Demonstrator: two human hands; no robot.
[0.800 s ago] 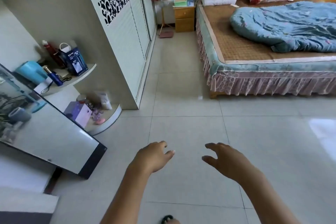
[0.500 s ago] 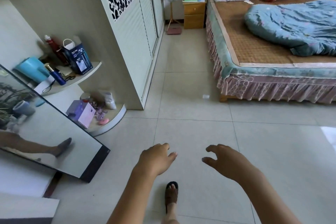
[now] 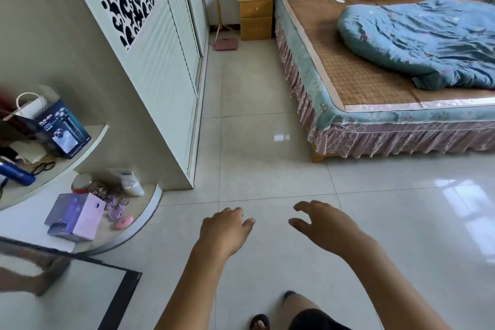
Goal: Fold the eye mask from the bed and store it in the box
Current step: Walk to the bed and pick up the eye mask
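Observation:
My left hand [image 3: 223, 232] and my right hand [image 3: 322, 225] hover over the tiled floor, low in the view, both empty with fingers loosely curled and apart. The bed [image 3: 356, 112] stands at the upper right, with a woven mat and a crumpled blue quilt [image 3: 417, 37] on it. I cannot make out an eye mask on the bed from here. A lilac box [image 3: 77, 215] rests on the lower corner shelf at the left, well away from both hands.
A white wardrobe [image 3: 160, 61] rises on the left with curved shelves [image 3: 139, 220] of small items beside it. A mirror [image 3: 80, 295] leans at the lower left. A wooden nightstand [image 3: 255, 17] sits by the bed's head. My knee and sandalled foot [image 3: 258, 321] show at the bottom.
The view has advanced toward the bed and wardrobe; the shelves and mirror slid nearer and lower left. My hands keep the same empty pose. My leg has stepped forward into view.

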